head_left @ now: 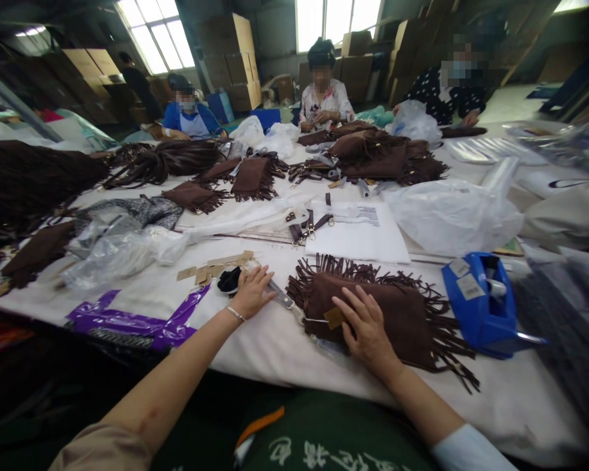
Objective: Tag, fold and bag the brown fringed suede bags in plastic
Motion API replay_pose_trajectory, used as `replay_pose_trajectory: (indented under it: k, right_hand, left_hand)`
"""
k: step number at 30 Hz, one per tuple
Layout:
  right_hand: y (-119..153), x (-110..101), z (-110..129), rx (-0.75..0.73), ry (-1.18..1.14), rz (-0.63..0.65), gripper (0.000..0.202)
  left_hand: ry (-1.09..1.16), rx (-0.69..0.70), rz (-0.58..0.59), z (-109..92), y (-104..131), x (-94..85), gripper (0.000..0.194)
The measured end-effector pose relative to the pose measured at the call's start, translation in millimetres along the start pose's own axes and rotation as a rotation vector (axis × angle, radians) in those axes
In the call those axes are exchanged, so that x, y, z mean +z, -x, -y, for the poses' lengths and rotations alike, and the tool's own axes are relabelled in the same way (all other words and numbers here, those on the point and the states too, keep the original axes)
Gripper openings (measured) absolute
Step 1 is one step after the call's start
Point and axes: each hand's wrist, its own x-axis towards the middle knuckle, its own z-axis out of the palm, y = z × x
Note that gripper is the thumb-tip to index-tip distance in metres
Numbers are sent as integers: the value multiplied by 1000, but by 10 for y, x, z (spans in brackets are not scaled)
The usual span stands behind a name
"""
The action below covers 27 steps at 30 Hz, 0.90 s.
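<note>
A brown fringed bag [402,320] lies flat near the table's front edge. My right hand [366,324] rests on it with fingers spread, beside a small tan tag [334,318]. To the left, my left hand [251,291] lies with its fingers apart over one end of a plastic-wrapped strap [283,297] that reaches the bag's left side. Just left of that hand are a small dish with black stuff [229,280] and several loose tan tags [206,269].
A blue tape dispenser [481,304] stands right of the bag. Purple tape [127,322] lies at the front left. Clear plastic bags [456,212], white sheets [358,232] and brown bag piles [383,154] cover the table beyond. Three people sit across it.
</note>
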Motion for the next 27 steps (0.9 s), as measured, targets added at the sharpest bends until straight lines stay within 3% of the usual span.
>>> replay_pose_trajectory:
  k: [2,4,7,11,13,16,20,23,27]
  right_hand:
    - [-20,10,-25,-189,20,135,55]
    - [-8,31,-35,-268,39,218,48]
    - [63,62,35,-215,113,240,55]
    - [149,79,266,-90,181,233,85]
    - [159,81,364,-57,197,200,83]
    - [181,113,420,-77,232,87,65]
    - [231,346,319,-233,347,-208,38]
    - [234,580,218,-321,460,-368,45]
    - [291,625,257,-246,463,-322,57]
  left_hand:
    - [-59,134,62,2,67,-57,38]
    - [-94,233,96,-50,72,-149,23]
    - [-134,299,106,-161,2,-310,11]
    - [-152,311,124,-258,-70,-409,33]
    - [-133,305,190,-304,-67,-389,42]
    - [-169,260,280,-413,-51,-364,25]
    - [-281,222,281,-554,-86,-467,17]
    - [-240,94,335,-635,-67,-621,20]
    - [-92,-61,450,-766,181,-735,11]
